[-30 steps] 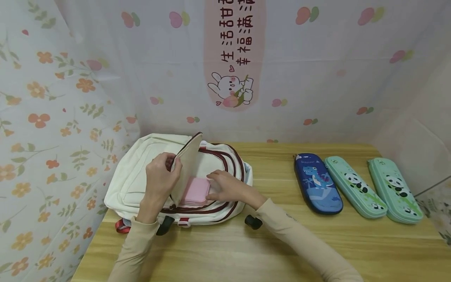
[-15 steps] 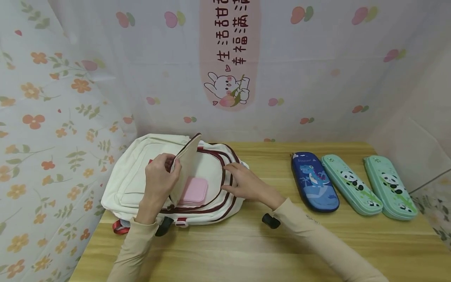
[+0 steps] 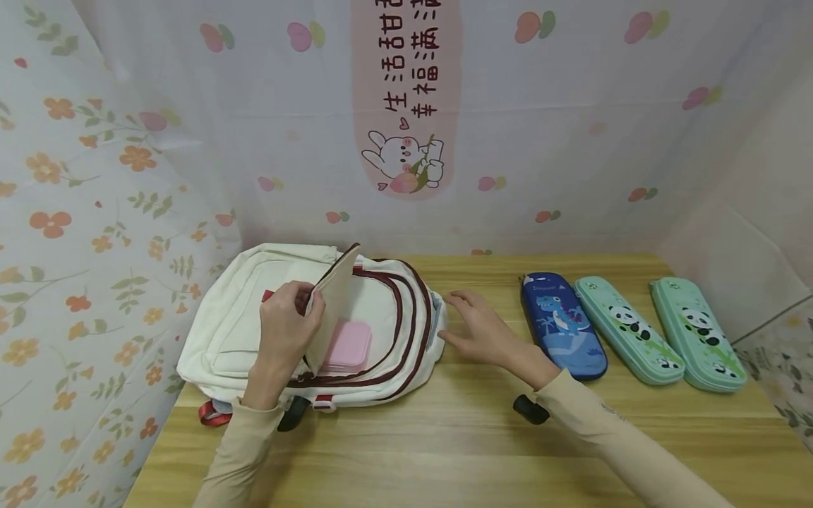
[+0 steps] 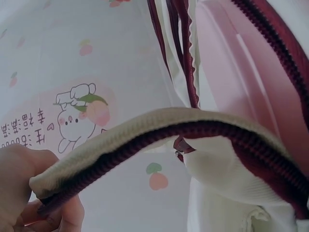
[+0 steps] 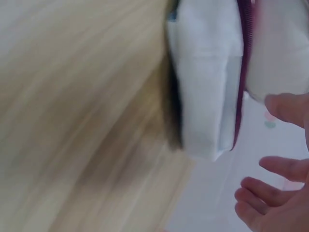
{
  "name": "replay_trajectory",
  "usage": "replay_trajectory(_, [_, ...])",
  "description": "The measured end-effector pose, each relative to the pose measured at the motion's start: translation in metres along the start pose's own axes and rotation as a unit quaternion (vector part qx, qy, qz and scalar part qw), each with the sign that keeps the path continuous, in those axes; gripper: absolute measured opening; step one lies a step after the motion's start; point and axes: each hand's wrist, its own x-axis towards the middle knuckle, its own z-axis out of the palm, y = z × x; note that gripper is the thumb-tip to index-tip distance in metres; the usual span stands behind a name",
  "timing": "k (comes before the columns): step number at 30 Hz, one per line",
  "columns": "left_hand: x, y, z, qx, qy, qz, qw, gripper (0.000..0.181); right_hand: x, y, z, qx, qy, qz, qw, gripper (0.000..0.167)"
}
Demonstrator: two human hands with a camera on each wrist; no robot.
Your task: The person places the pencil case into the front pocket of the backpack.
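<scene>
A white backpack (image 3: 241,324) with dark red zips lies on the table. My left hand (image 3: 286,328) pinches the edge of its front pocket flap (image 3: 335,296) and holds it raised. In the left wrist view the fingers and thumb grip the flap's zip edge (image 4: 159,121). Inside the opened pocket sits a flat pink case (image 3: 351,344), partly hidden by the flap. My right hand (image 3: 485,331) hovers between the backpack and a blue dinosaur pencil case (image 3: 562,324), holding nothing. Its fingers are spread in the right wrist view, beside the backpack's white end (image 5: 207,77).
Two mint-green panda pencil cases (image 3: 629,328) lie to the right of the blue one. A patterned curtain (image 3: 292,141) hangs behind the wooden table (image 3: 406,451) and along its left side. A red strap loop (image 3: 214,415) sticks out at the backpack's lower left.
My right hand has left the pink case in the pocket and moved right, past the backpack's end. The left hand keeps the flap raised. The head view has shifted slightly.
</scene>
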Motion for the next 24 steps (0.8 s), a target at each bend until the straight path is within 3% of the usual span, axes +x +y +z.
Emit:
replay_trajectory(15, [-0.003,-0.001,0.006,-0.012,0.0,-0.004,0.9999,0.007,-0.04,0.044,-0.011,-0.052,0.067,0.052,0.995,0.068])
replay_trajectory(24, [-0.002,-0.001,0.002,-0.005,-0.012,-0.005,0.9999,0.008,-0.07,0.068,-0.019,-0.048,0.072,0.098,0.9914,0.074])
